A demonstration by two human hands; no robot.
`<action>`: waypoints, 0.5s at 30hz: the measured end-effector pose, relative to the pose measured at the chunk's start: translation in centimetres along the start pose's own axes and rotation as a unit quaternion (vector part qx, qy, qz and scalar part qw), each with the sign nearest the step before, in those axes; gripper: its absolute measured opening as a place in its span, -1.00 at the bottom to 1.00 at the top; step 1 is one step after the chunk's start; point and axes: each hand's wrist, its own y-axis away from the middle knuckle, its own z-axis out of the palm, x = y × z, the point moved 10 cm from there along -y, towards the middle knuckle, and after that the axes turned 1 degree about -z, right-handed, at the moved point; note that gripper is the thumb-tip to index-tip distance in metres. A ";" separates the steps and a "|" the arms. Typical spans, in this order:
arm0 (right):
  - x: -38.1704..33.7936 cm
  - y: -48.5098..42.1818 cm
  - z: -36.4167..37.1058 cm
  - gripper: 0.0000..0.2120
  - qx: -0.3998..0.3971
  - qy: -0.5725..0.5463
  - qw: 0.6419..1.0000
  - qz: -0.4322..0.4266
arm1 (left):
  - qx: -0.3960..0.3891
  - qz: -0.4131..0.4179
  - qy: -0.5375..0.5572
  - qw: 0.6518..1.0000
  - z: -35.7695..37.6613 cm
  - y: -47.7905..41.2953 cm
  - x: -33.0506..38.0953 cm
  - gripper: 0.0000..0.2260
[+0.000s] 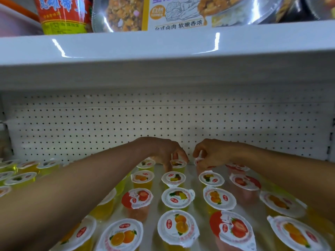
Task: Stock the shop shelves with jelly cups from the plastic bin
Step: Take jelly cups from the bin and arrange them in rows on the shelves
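1. Here, the chief risk: your forearms cross low over the standing rows of jelly cups (178, 197). A dropped elbow or a hurried pull-back would likely topple the nearer ones, the strawberry cup (137, 197) beside your left forearm first.
2. Second risk: the two back-row places lie just beside each other, and your hands nearly meet there. Setting both cups down at once could knock one into the other or against the pegboard panel (163, 120).
3. Third risk: a cup pinched at its thin lid edge may tip over if you let it go off level.
4. Left hand (163, 153): reached to the rear of the shelf (192, 172), palm down, fingers curled over and around the pineapple-lidded cup (178, 163), which stands upright in the back row.
5. Right hand (213, 155): also at the rear, knuckles up, fingers and thumb pinching the tilted cup (198, 159) near its rim. Its lid shows almost edge-on and your fingers hide the body, so it only appears to be clear of the shelf.
6. Plastic bin: not in view. The upper shelf (163, 51) overhangs closely, so lift little when you withdraw.
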 end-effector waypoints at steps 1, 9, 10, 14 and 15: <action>0.0 0.0 0.0 -0.52 -0.001 0.001 1.000 0.000 | 0.002 0.000 -0.001 1.000 0.0 -0.1 -0.1 -0.37; 0.5 -0.2 0.4 -0.47 -0.001 0.003 1.000 0.025 | 0.008 -0.003 -0.004 1.000 0.0 -0.2 0.1 -0.37; 0.6 -0.2 0.5 -0.46 -0.001 0.006 1.000 0.027 | 0.010 -0.004 -0.003 1.000 0.0 -0.2 0.1 -0.37; 0.2 0.1 0.4 -0.47 -0.002 0.046 0.999 0.026 | 0.011 -0.007 0.009 1.000 0.0 0.1 0.1 -0.34; -0.1 0.5 0.0 -0.47 0.005 0.053 0.998 0.019 | 0.020 -0.008 0.013 1.000 -0.3 0.5 0.1 -0.32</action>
